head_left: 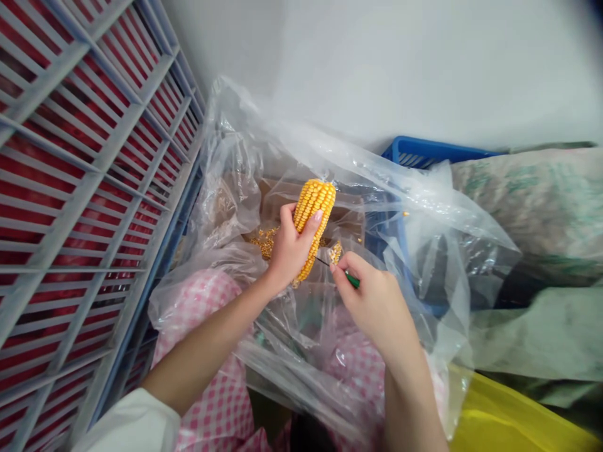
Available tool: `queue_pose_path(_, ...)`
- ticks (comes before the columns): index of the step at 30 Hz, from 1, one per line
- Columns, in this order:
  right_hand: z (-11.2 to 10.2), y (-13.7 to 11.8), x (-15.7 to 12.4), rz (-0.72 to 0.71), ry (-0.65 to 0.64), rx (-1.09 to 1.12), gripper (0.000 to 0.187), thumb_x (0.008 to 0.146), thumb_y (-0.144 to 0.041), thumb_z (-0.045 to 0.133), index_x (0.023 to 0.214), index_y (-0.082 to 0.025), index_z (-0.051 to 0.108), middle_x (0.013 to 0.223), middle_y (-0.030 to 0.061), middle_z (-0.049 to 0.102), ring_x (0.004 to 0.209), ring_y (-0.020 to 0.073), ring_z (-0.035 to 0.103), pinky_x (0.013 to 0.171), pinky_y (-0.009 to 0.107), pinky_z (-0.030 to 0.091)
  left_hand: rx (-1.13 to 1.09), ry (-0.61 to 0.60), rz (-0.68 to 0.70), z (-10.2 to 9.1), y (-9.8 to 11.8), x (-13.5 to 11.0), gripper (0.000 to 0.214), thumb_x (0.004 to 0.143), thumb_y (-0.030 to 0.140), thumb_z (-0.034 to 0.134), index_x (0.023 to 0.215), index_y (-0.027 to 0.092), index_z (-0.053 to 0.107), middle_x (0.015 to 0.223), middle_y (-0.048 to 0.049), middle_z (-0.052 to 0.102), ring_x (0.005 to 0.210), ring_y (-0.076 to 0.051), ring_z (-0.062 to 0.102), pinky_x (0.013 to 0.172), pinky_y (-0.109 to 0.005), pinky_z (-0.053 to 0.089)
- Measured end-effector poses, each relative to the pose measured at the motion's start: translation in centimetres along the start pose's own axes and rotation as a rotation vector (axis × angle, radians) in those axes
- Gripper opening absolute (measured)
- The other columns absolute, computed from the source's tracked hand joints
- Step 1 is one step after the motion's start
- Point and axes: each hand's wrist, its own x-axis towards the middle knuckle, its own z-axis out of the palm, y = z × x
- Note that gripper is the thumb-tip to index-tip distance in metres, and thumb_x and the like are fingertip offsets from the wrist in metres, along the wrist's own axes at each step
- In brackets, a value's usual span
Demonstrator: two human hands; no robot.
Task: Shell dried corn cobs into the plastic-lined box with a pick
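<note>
My left hand [289, 248] grips a yellow corn cob [315, 213] upright, with fingers and thumb around its lower half. My right hand [372, 307] pinches a green-handled pick [352, 279], and the thin dark shaft points at the cob's side. Beside that tip sits a small clump of pale kernels [335, 253], though I cannot tell what holds it. Below the cob, loose corn kernels [264, 243] lie in a cardboard box [277, 188] lined with a clear plastic bag [235, 157].
A grey lattice rack [94, 188] with red behind it fills the left side. A blue plastic crate [424, 152] stands behind the bag, against a white wall [424, 63]. A woven sack [532, 201] lies right, above a yellow bin [509, 414]. Pink gingham cloth [211, 389] covers my lap.
</note>
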Motion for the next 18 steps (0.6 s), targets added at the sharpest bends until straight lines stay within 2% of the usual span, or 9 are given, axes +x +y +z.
queue_pose_path(7, 2.3, -0.4, 0.2, -0.012, 0.058, -0.174, 0.018, 0.084, -0.024, 0.037, 0.076, -0.019, 0.052, 0.051, -0.0013, 0.053, 0.041, 0.0116, 0.043, 0.047, 0.024, 0.02, 0.093, 0.023, -0.071, 0.3, -1.0, 0.5, 0.037, 0.079, 0.051, 0.046, 0.097, 0.021, 0.036, 0.09, -0.0015, 0.054, 0.079, -0.013, 0.054, 0.07, -0.026, 0.04)
queue_pose_path(11, 2.6, -0.4, 0.3, 0.013, 0.038, -0.136, 0.017, 0.084, -0.023, 0.038, 0.077, -0.019, 0.053, 0.054, -0.0012, 0.053, 0.043, 0.0113, 0.043, 0.048, 0.024, 0.021, 0.145, -0.001, -0.108, 0.2, -1.2, 0.8, 0.037, 0.08, 0.053, 0.043, 0.096, 0.021, 0.036, 0.09, -0.0017, 0.054, 0.079, -0.013, 0.054, 0.071, -0.026, 0.04)
queue_pose_path(14, 1.7, 0.4, 0.7, 0.047, -0.024, 0.001, 0.015, 0.082, -0.023, 0.042, 0.071, -0.02, 0.051, 0.055, -0.0024, 0.052, 0.047, 0.0108, 0.043, 0.051, 0.023, 0.025, 0.185, -0.098, -0.111, 0.0, -1.1, 0.6, 0.036, 0.08, 0.052, 0.043, 0.096, 0.021, 0.038, 0.089, -0.0008, 0.054, 0.078, -0.013, 0.053, 0.07, -0.026, 0.039)
queue_pose_path(18, -0.1, 2.2, 1.4, 0.036, -0.229, 0.282, 0.02, 0.081, -0.028, 0.046, 0.063, -0.02, 0.047, 0.055, -0.0046, 0.049, 0.052, 0.0099, 0.043, 0.053, 0.021, 0.029, 0.183, -0.344, -0.124, -0.2, -0.6, 0.1, 0.034, 0.08, 0.051, 0.043, 0.093, 0.02, 0.044, 0.087, 0.0008, 0.054, 0.078, -0.012, 0.052, 0.071, -0.024, 0.039)
